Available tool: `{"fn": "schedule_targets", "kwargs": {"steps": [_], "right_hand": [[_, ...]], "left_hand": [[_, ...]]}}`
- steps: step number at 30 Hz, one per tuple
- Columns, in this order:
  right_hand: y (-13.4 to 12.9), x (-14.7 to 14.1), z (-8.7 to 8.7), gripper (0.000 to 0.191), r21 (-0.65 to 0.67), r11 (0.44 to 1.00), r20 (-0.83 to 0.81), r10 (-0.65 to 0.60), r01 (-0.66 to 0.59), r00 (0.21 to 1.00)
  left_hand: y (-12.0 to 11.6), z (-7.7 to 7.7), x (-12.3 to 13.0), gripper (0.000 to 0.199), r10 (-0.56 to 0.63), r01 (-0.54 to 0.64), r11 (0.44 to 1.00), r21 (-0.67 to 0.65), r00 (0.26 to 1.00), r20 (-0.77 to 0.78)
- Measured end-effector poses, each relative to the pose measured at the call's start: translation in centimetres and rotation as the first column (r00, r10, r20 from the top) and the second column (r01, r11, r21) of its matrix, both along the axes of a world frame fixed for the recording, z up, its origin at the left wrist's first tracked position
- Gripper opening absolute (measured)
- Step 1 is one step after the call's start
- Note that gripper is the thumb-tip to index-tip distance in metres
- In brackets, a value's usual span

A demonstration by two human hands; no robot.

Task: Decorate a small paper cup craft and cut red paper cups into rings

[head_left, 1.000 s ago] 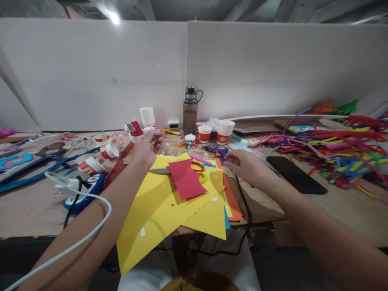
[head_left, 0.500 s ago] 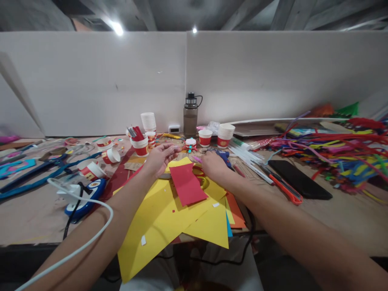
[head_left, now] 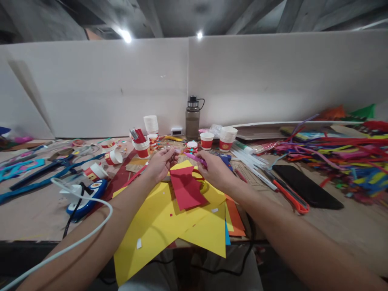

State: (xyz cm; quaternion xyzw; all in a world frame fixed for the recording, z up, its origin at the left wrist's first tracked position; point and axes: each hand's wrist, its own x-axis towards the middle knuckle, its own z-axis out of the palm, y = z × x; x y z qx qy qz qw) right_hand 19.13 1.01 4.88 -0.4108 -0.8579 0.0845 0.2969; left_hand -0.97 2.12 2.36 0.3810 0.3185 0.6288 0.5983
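Note:
My right hand (head_left: 214,169) grips a purple pen (head_left: 196,158), its tip pointing left toward my other hand. My left hand (head_left: 162,165) is closed in a pinch at the fingertips; the small pale thing there is too small to name. Below and between the hands lies a red paper piece (head_left: 185,188) on several yellow paper sheets (head_left: 151,218). Yellow-handled scissors (head_left: 203,186) are partly covered by the red paper. Just beyond the fingers stands a small red and white paper cup piece (head_left: 192,146) with turquoise bits on it.
Paper cups (head_left: 228,139), a water bottle (head_left: 192,121) and a cup of pens (head_left: 141,146) stand at the back. To the right lie a red cutter (head_left: 292,198), a black phone (head_left: 307,186) and colourful pipe cleaners (head_left: 342,157). A white cable (head_left: 107,220) crosses my left forearm.
My right hand has picked up the purple pen and brought it nearer my left hand. The left hand stays pinched in about the same place. The view has shifted slightly.

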Motion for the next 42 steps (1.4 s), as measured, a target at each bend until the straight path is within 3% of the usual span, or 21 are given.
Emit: {"fn": "schedule_targets", "kwargs": {"steps": [7,19,31,42], "right_hand": [[0.2,0.1,-0.3,0.004,0.016,1.000,0.022,-0.017,0.016,1.000],[-0.2,0.2,-0.1,0.010,-0.003,1.000,0.021,0.005,-0.005,1.000],[-0.2,0.0,-0.3,0.019,-0.140,0.990,-0.085,0.006,-0.018,0.996],[-0.3,0.7,-0.5,0.015,-0.125,0.989,-0.160,0.063,-0.083,0.985]], "left_hand": [[-0.1,0.0,0.3,0.021,-0.013,0.016,0.998,0.061,0.999,-0.049],[-0.4,0.0,0.3,0.024,0.023,0.012,0.989,0.147,0.973,-0.231],[-0.7,0.3,0.3,0.026,-0.021,0.056,0.989,0.135,0.969,-0.248],[-1.0,0.7,0.5,0.024,0.022,0.046,0.986,0.162,0.918,-0.395]]}}
